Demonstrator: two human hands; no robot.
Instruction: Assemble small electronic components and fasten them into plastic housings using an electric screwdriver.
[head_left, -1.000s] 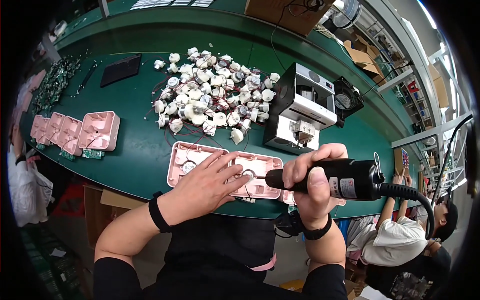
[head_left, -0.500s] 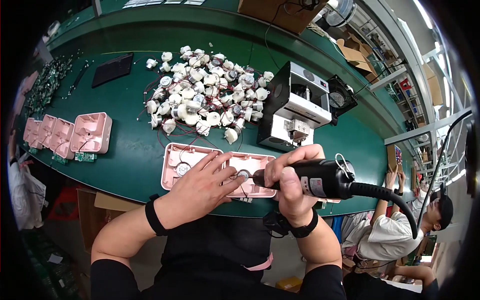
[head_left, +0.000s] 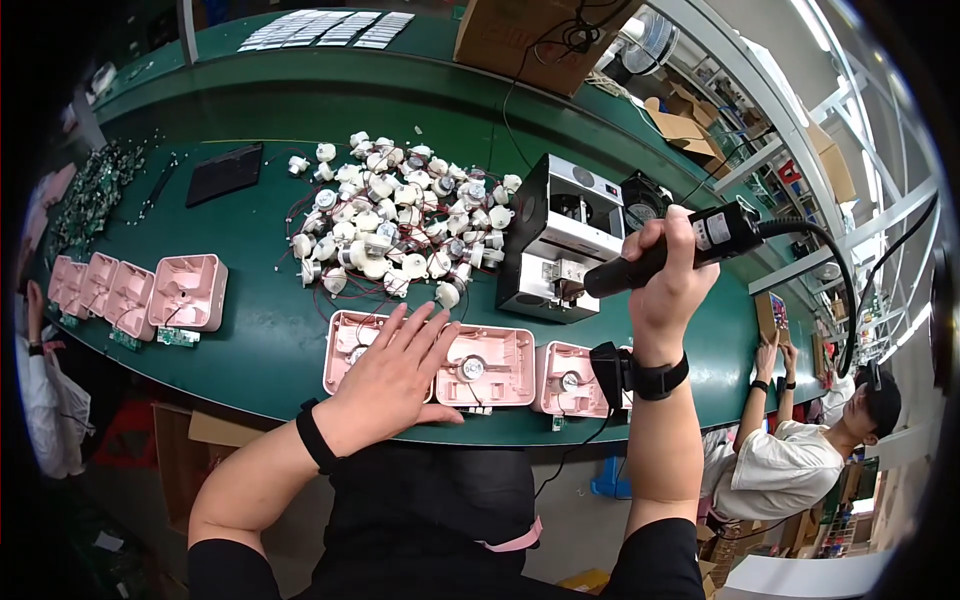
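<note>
My left hand point(head_left: 382, 372) lies with fingers spread over the left one of two adjoining pink plastic housings, covering much of it. Beside it, the right-hand pink housing point(head_left: 513, 372) holds a round silver-and-white motor point(head_left: 470, 369). My right hand point(head_left: 662, 295) is wrapped round a black electric screwdriver point(head_left: 728, 230), its cable trailing off right. The driver's front end is at the metal block on the front of a black-and-white screw feeder point(head_left: 565, 243); whether the tip touches is unclear.
A heap of white motors point(head_left: 400, 215) with red and black wires covers the middle of the green bench. Another pink housing point(head_left: 582, 365) stands right; several more point(head_left: 190, 290) stand left. Behind them are a black tray point(head_left: 225, 174) and circuit boards point(head_left: 100, 185). A co-worker point(head_left: 790, 455) sits right.
My right hand has lifted the electric screwdriver from the motor in the right-hand housing and swung it up and right to the screw feeder. My left hand stays on the housings, slightly shifted left.
</note>
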